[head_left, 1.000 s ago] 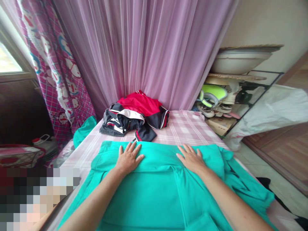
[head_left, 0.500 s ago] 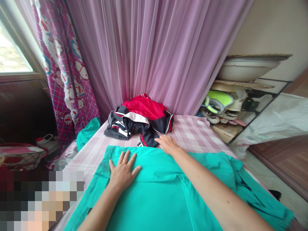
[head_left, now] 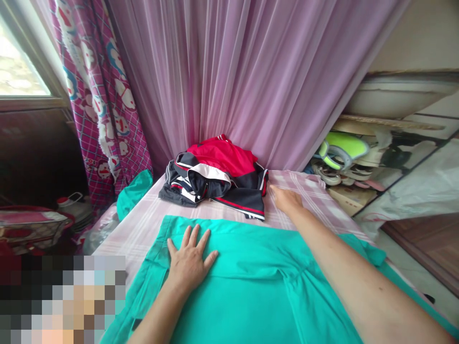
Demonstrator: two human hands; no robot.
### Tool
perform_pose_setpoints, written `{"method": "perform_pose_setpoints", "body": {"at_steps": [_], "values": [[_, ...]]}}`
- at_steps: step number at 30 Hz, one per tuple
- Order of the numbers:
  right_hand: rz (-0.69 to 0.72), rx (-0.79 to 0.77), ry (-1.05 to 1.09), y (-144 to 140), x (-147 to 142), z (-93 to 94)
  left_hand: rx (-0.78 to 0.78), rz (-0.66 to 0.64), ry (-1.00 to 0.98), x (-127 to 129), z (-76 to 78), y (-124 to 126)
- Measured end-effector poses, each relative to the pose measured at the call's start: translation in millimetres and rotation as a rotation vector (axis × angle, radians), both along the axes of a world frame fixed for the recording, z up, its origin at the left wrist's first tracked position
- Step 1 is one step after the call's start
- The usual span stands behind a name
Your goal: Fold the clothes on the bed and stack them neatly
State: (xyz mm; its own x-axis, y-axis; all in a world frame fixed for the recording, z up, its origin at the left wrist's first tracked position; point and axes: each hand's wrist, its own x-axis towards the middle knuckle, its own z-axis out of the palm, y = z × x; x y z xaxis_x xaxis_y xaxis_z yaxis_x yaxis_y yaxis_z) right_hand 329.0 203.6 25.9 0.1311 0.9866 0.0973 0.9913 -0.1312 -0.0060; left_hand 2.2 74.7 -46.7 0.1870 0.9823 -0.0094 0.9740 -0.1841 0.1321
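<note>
Under the person's left hand [head_left: 190, 260] lay a bright turquoise cotton garment [head_left: 244, 286], spread flat over the pink checked bedsheet [head_left: 143, 224]. That hand rested open on it, palm down and fingers spread, gripping nothing. The right hand [head_left: 287, 199] was stretched farther forward, beyond the garment's far edge, flat on the sheet and just beside a crumpled red, black and white sports jacket [head_left: 215, 179]. It seemed open too and held nothing. I could not tell if its fingertips touched the jacket's hem. The jacket pile lay ahead of both hands, its long side running left to right, and the right hand was clearly nearer to it. Behind the pile hung a pale purple sheer curtain [head_left: 244, 81].
</note>
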Motion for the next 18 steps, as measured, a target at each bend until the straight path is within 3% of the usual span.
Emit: {"method": "perform_pose_setpoints", "body": {"at_steps": [3,6,10,13,18], "values": [[0.123,0.049,0.059,-44,-18,-15.1,-0.022,0.009,-0.005,2,4.2,-1],[0.301,0.053,0.102,-100,-25,-43.8,-0.013,0.002,-0.018,0,4.1,-2],[0.252,-0.044,0.034,-152,-13,-85.4,0.013,-0.020,-0.042,-5,5.2,-1],[0.205,-0.046,-0.003,-162,-5,-100.0,0.023,-0.006,-0.041,10,13.1,-3],[0.205,-0.045,-0.025,-157,-8,-99.2,0.093,-0.128,-0.135,80,19.8,-5]]}}
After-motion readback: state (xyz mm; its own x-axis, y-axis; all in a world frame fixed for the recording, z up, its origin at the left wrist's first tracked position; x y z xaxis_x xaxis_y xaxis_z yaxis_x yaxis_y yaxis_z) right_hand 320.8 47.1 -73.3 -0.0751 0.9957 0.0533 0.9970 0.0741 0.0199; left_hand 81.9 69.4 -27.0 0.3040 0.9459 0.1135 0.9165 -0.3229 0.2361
